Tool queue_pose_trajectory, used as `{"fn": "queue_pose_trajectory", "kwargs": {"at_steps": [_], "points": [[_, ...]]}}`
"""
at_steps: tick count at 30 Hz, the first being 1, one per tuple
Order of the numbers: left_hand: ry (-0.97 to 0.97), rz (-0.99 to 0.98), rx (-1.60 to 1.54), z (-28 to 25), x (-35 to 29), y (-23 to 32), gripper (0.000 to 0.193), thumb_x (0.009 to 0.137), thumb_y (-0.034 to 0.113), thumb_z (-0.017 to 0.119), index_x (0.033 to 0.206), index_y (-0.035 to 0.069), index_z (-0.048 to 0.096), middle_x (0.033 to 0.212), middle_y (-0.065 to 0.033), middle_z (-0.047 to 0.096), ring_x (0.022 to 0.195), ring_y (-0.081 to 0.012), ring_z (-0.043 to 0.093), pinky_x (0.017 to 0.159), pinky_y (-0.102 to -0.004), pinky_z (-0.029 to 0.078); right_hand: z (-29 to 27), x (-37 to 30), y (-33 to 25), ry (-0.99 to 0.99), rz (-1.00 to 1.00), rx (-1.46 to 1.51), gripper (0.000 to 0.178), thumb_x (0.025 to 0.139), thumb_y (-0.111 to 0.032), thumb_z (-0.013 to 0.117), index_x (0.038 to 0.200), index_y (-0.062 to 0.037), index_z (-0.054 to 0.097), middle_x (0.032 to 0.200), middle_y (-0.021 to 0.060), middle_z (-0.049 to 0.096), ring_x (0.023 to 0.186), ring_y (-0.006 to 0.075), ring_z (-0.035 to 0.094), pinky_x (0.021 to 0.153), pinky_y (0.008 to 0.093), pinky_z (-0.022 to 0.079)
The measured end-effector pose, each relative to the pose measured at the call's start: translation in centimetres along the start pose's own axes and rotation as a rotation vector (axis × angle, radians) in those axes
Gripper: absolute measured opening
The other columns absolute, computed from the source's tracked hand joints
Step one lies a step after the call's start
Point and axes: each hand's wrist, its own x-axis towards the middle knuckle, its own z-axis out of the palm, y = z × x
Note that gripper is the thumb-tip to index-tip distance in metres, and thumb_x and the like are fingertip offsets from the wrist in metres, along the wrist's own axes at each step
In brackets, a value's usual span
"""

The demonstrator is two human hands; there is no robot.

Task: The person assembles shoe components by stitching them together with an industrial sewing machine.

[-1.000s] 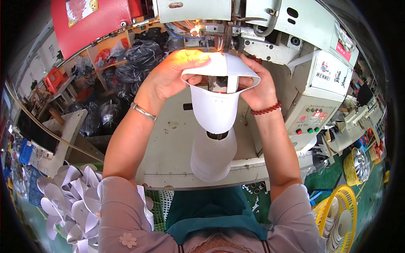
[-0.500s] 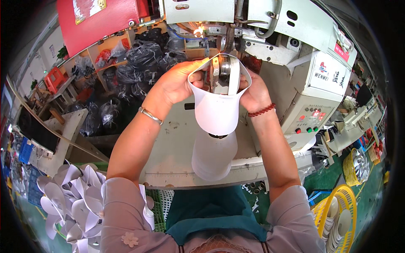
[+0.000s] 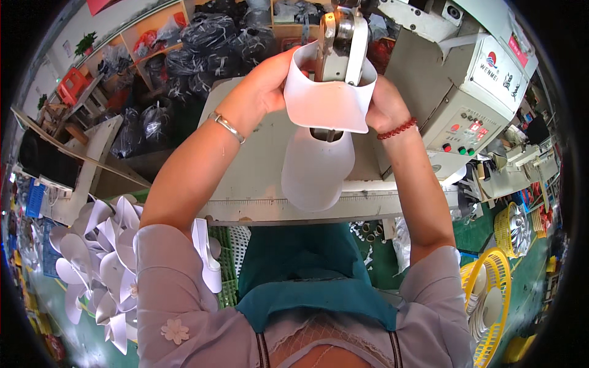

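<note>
A white curved shoe upper (image 3: 329, 105) is wrapped around the metal machine head (image 3: 336, 64), its top edge open around the metal. My left hand (image 3: 277, 83) grips its left side, with the fingertips hidden behind it. On the other side my right hand (image 3: 388, 105) is closed on the right edge, its fingers partly hidden by the upper. Just below hangs a white, rounded, shoe-toe-shaped piece (image 3: 319, 175), with a dark opening at its top where a metal rod shows. Whether the two white pieces are joined I cannot tell.
A control box (image 3: 463, 132) with lit buttons stands to the right. White shoe uppers (image 3: 101, 260) are heaped at lower left. A yellow basket (image 3: 504, 288) with pale pieces sits at lower right. Black bags (image 3: 211, 34) fill shelves behind the worktable (image 3: 245, 175).
The view has shifted so the table and machine sit higher in the picture. The upper's lower edge now looks straighter and more pointed at the right corner; both hands keep hold of it.
</note>
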Motion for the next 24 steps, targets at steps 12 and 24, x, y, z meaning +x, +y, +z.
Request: {"fn": "queue_pose_trajectory", "kwargs": {"at_steps": [12, 24], "points": [[-0.025, 0.017, -0.07, 0.9, -0.6, -0.5, 0.027, 0.092, 0.026, 0.046, 0.1, 0.004, 0.058, 0.087, -0.0083, 0.062, 0.073, -0.0158, 0.063, 0.064, -0.0314, 0.056, -0.4, -1.1, 0.0, -0.115, 0.049, 0.074, 0.029, 0.093, -0.017, 0.041, 0.111, 0.002, 0.053, 0.104, 0.0141, 0.061, 0.09, 0.0189, 0.062, 0.079, 0.0324, 0.052], [0.112, 0.057, 0.179, 0.5, -2.6, -1.6, 0.023, 0.092, 0.027, 0.05, 0.094, 0.007, 0.059, 0.072, 0.0001, 0.056, 0.064, -0.0102, 0.053, 0.062, -0.028, 0.049, -2.0, 0.8, 2.9, 0.207, -0.211, -0.324, 0.025, 0.089, -0.023, 0.049, 0.082, -0.0026, 0.062, 0.059, -0.0022, 0.055, 0.041, 0.0049, 0.044, 0.033, 0.021, 0.029]]}}
